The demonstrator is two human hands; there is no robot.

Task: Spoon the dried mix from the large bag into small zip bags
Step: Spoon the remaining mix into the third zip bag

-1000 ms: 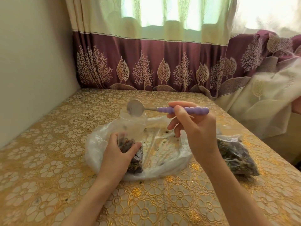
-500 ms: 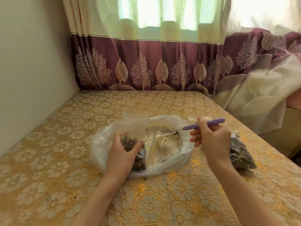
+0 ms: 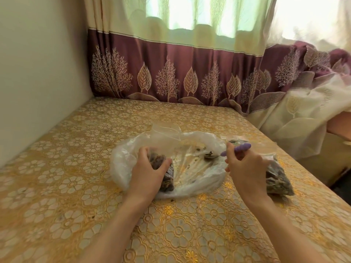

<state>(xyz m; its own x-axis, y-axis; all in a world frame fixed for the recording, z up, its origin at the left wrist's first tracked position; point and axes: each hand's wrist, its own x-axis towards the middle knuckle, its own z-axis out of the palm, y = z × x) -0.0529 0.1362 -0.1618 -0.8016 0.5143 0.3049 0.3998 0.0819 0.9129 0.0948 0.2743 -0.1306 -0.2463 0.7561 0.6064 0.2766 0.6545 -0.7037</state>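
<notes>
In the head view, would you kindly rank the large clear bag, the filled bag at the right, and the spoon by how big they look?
1. large clear bag, plainly the largest.
2. filled bag at the right, partly hidden behind the right hand, so its full extent is unsure.
3. spoon, smallest.

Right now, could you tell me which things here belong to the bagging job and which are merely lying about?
Job in hand:
- large bag, nearly empty
- small zip bag, held by left hand
- purple-handled spoon, in right hand
- filled zip bag, already done

Lying about:
- floral tablecloth
- curtain
</notes>
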